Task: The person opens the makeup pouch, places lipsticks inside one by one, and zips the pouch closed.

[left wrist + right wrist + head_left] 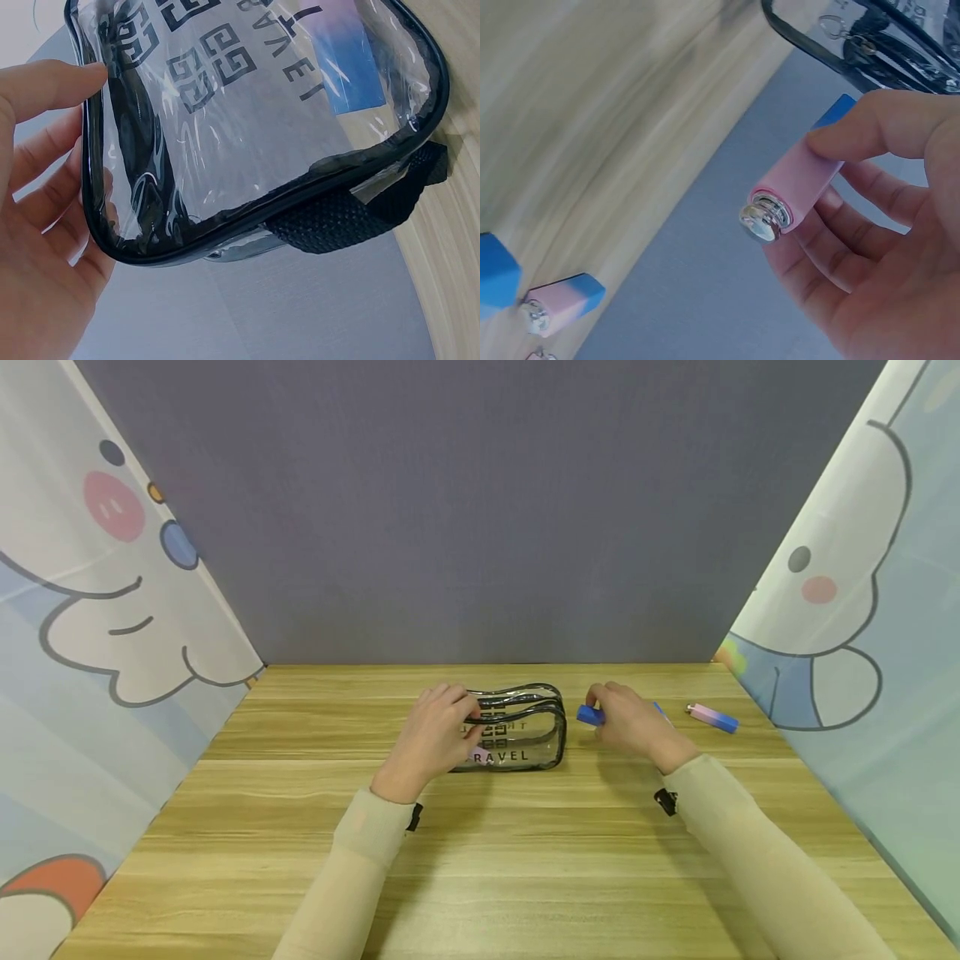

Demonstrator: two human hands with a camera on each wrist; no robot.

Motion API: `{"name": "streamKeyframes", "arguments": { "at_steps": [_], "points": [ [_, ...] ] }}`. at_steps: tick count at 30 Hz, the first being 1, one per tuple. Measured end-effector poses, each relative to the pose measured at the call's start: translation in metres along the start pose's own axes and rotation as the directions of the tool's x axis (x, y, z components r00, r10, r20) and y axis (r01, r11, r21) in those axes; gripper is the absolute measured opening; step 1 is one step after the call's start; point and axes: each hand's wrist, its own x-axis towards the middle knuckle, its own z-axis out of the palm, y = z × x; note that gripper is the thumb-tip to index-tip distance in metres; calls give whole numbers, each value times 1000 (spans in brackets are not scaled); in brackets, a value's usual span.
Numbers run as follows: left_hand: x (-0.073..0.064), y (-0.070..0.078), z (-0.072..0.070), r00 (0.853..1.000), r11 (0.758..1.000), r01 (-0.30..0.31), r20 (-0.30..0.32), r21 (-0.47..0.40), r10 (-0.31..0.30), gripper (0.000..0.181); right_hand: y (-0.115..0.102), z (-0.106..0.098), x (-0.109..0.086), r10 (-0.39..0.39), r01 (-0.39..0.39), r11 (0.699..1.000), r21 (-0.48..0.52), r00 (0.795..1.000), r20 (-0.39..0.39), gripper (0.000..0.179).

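A clear travel pouch (561,739) with black piping and printed lettering stands on the table in the head view. My left hand (438,731) pinches its upper edge; in the left wrist view the thumb lies over the black rim (94,150) and the fingers are behind it. Inside the pouch a pink-to-blue tube (349,64) shows through the plastic. To the right of the pouch, my right hand (628,717) grips a similar small tube (799,176) between thumb and fingers. Its silver knob faces the wrist camera, and its blue end points toward the pouch.
Another pink-and-blue tube (712,718) lies at the right of the wooden table (525,877). One more (661,710) is partly hidden behind my right hand. A grey panel (480,510) stands at the back, with cartoon-printed curtains (832,527) at the sides.
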Motion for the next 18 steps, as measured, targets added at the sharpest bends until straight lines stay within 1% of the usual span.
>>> {"name": "streamKeyframes", "arguments": {
  "at_steps": [7, 11, 18],
  "points": [
    [0, 0, 0, 1000, 1000, 5, 3, -1, -5, 17, -6, -5, 1, -9, 9, 1000, 25, 1000, 1, 36],
    [0, 0, 0, 1000, 1000, 8, 5, 0, -8, 17, -9, -7, 2, -20, 21, 999, 35, 1000, -10, 35],
    [0, 0, 0, 1000, 1000, 3, 3, 2, -3, 16, -15, -14, 5, -11, 12, 998, 53, 999, -33, 34]
  ]
}}
